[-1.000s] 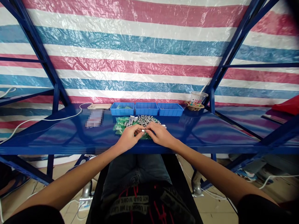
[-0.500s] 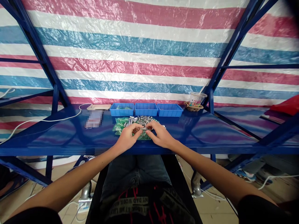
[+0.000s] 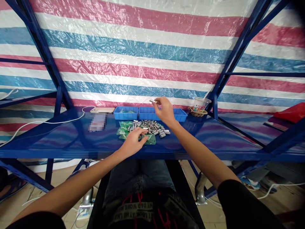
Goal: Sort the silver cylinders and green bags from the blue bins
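My right hand (image 3: 165, 109) is raised over the middle blue bin (image 3: 146, 110), pinching a small silvery metal piece (image 3: 152, 101) between thumb and fingertips. Low over the near side of a heap, my left hand (image 3: 134, 140) has its thumb and fingers apart, with nothing seen between them. The heap is made of many short silvery metal pieces (image 3: 156, 128), lying on and beside green plastic bags (image 3: 124, 127). Part of the bags is hidden by my left hand.
A left bin (image 3: 125, 117) and a right bin (image 3: 180, 115) flank the middle one. Phones (image 3: 102, 110) and a white cable (image 3: 59, 122) lie on the left. A plastic cup with a straw (image 3: 201, 103) stands back right, near a blue frame post (image 3: 215, 103).
My hands were together over the heap. My right hand has moved up and away with the metal piece, to above the middle bin; my left hand stays low, fingers now parted.
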`<state>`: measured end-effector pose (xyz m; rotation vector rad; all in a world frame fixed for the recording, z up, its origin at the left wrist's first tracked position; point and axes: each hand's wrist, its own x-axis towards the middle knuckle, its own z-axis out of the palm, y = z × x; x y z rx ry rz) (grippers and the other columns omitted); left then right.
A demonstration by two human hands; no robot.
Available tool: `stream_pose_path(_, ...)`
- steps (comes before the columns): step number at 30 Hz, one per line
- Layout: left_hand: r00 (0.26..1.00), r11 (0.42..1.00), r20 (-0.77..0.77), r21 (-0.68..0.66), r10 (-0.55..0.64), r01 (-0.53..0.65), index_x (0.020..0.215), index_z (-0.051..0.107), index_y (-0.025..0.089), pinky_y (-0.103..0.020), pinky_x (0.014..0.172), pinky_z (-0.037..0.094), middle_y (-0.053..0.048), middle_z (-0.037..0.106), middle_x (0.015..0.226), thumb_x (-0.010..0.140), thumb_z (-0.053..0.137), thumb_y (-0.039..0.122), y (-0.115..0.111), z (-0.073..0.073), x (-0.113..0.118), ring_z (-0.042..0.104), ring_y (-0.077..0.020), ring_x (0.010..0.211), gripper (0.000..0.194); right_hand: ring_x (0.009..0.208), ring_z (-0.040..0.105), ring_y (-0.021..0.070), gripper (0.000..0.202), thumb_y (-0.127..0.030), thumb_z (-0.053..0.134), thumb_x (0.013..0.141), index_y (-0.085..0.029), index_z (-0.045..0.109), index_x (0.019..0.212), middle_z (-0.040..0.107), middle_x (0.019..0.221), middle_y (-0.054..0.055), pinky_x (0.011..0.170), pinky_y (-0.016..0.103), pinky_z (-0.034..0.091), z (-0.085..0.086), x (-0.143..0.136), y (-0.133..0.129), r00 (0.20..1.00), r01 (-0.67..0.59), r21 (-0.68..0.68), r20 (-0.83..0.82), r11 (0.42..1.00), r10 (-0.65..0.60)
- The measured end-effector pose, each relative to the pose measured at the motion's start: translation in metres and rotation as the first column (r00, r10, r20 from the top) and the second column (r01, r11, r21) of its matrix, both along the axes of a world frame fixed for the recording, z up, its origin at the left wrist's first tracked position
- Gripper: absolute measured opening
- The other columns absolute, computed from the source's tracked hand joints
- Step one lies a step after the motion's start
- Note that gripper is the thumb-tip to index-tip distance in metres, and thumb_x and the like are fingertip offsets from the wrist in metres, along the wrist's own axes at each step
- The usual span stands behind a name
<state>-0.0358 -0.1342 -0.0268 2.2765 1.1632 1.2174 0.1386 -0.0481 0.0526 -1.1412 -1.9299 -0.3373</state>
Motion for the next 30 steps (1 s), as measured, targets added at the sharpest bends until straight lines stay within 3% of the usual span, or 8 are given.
stream_pose_path(1,0.999,1.000,-0.038,0.007,-0.006,0.006,0.105,0.061,0.018,-0.032,0.075,0.051,-0.007,0.062,0.095,0.084,0.053,0.025,-0.001,0.001,0.000,0.061,-0.0192,0.087,0.023,0.098,0.054,0.0241,0.028,-0.032,0.040,0.093,-0.012,0.055,0.107,0.060,0.103,0.015,0.085,0.036,0.040,0.006,0.000,0.008,0.995,0.100,-0.085,0.024,0.991,-0.098)
stream_pose_path(3,0.996,1.000,-0.087,0.009,-0.016,0.017,0.104,0.062,0.018,-0.032,0.077,0.051,-0.007,0.062,0.095,0.085,0.053,0.025,-0.004,0.003,0.001,0.061,-0.0189,0.087,0.022,0.097,0.057,0.0250,0.030,-0.033,0.045,0.090,-0.012,0.059,0.106,0.063,0.102,0.015,0.083,0.035,0.042,0.010,0.000,0.017,0.980,0.191,-0.215,0.092,0.958,-0.175)
stream_pose_path(9,0.979,0.999,-0.203,-0.002,-0.037,0.037,0.103,0.062,0.019,-0.033,0.079,0.048,-0.007,0.062,0.096,0.087,0.051,0.026,-0.008,0.007,0.003,0.060,-0.0203,0.089,0.021,0.079,0.064,0.0204,0.014,-0.029,0.060,0.077,-0.020,0.070,0.078,0.071,0.085,0.006,0.069,0.027,0.045,-0.021,0.003,-0.002,0.951,0.142,-0.473,0.308,0.870,0.012)
stream_pose_path(13,0.972,0.998,-0.229,-0.002,-0.055,0.056,0.102,0.062,0.018,-0.034,0.080,0.047,-0.007,0.062,0.098,0.088,0.050,0.026,-0.009,0.005,0.002,0.059,-0.0210,0.092,0.020,0.080,0.064,0.0225,0.018,-0.033,0.059,0.076,-0.020,0.070,0.073,0.072,0.085,0.007,0.068,0.029,0.045,-0.034,0.002,-0.010,0.933,0.186,-0.518,0.359,0.835,0.015)
stream_pose_path(19,0.972,0.998,-0.225,-0.004,-0.065,0.066,0.098,0.062,0.018,-0.035,0.083,0.047,-0.007,0.062,0.097,0.087,0.050,0.025,-0.010,0.006,0.003,0.059,-0.0214,0.094,0.018,0.077,0.064,0.0228,0.017,-0.027,0.056,0.076,-0.018,0.070,0.073,0.071,0.079,0.009,0.068,0.029,0.046,-0.040,-0.004,-0.002,0.954,0.182,-0.498,0.299,0.848,-0.030)
stream_pose_path(23,0.988,0.998,-0.140,-0.020,-0.060,0.057,0.097,0.062,0.017,-0.032,0.078,0.047,-0.006,0.063,0.092,0.088,0.049,0.027,-0.010,0.007,0.003,0.060,-0.0194,0.087,0.019,0.082,0.062,0.0216,0.019,-0.022,0.049,0.082,-0.016,0.067,0.081,0.069,0.083,0.010,0.073,0.030,0.046,-0.039,-0.002,-0.012,0.984,0.072,-0.382,0.177,0.921,-0.003)
stream_pose_path(27,1.000,0.997,0.021,-0.075,0.002,0.000,0.098,0.061,0.017,-0.029,0.071,0.047,-0.005,0.065,0.086,0.092,0.040,0.035,-0.009,0.009,0.002,0.061,-0.0176,0.079,0.028,0.087,0.059,0.0189,0.022,-0.024,0.042,0.090,-0.017,0.062,0.096,0.065,0.088,0.008,0.079,0.030,0.046,-0.044,0.005,-0.048,0.986,-0.122,-0.227,0.088,0.966,0.145)
stream_pose_path(30,1.000,0.997,0.023,-0.071,-0.009,0.011,0.083,0.061,0.017,-0.028,0.070,0.045,-0.003,0.064,0.079,0.095,0.032,0.036,-0.009,0.010,0.002,0.060,-0.0171,0.076,0.036,0.082,0.058,0.0192,0.014,-0.022,0.048,0.088,-0.020,0.061,0.094,0.064,0.083,0.007,0.075,0.033,0.047,-0.059,0.011,-0.074,0.935,-0.345,-0.075,0.064,0.936,0.350)
